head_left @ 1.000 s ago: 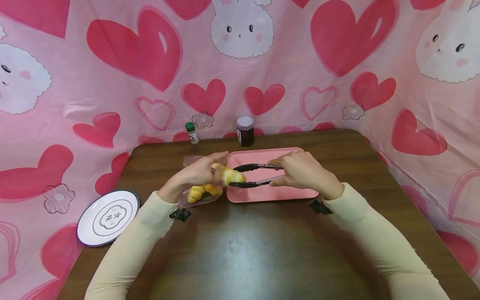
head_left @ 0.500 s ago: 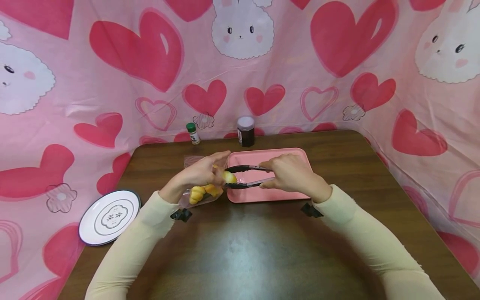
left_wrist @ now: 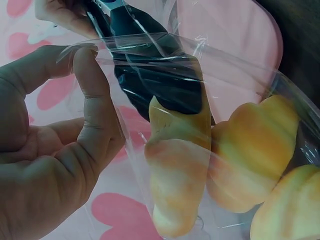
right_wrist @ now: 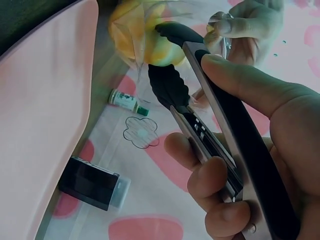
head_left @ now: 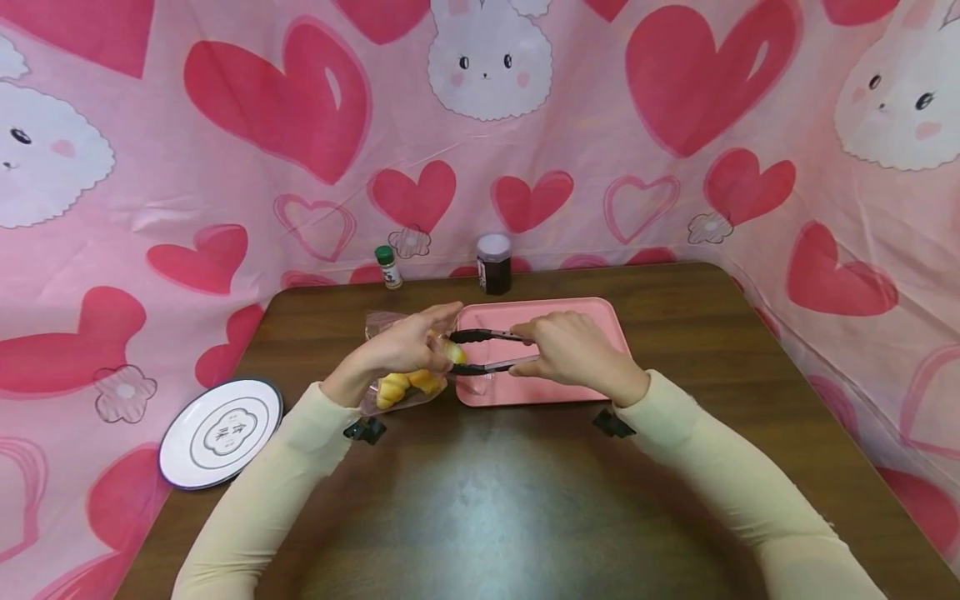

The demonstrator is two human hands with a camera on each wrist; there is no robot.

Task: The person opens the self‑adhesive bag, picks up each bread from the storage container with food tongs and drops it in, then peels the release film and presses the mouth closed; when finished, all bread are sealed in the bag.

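Note:
My left hand (head_left: 408, 343) pinches the rim of a clear plastic bag (left_wrist: 235, 75) between thumb and finger. Inside the bag lie golden, ridged bread rolls; one roll (left_wrist: 255, 155) and a second roll (left_wrist: 295, 210) show at the right of the left wrist view. Another bread roll (left_wrist: 175, 165) stands lengthwise in the bag mouth, its upper end at the black tips of the tongs (head_left: 480, 336). My right hand (head_left: 576, 350) grips these metal-and-black tongs, thumb on one arm and fingers round the other. Whether the tips still squeeze the roll is hard to tell.
A pink tray (head_left: 555, 310) lies under the tongs, right of the bag. Behind stand a green-capped shaker bottle (head_left: 391, 272) and a dark jar with a pale lid (head_left: 495, 271). A white plate (head_left: 186, 425) sits at the table's left edge, by the patterned cloth.
My right hand has moved left with the tongs, and the bread roll at their tips has gone deeper into the plastic bag. My left hand has stayed nearly in place.

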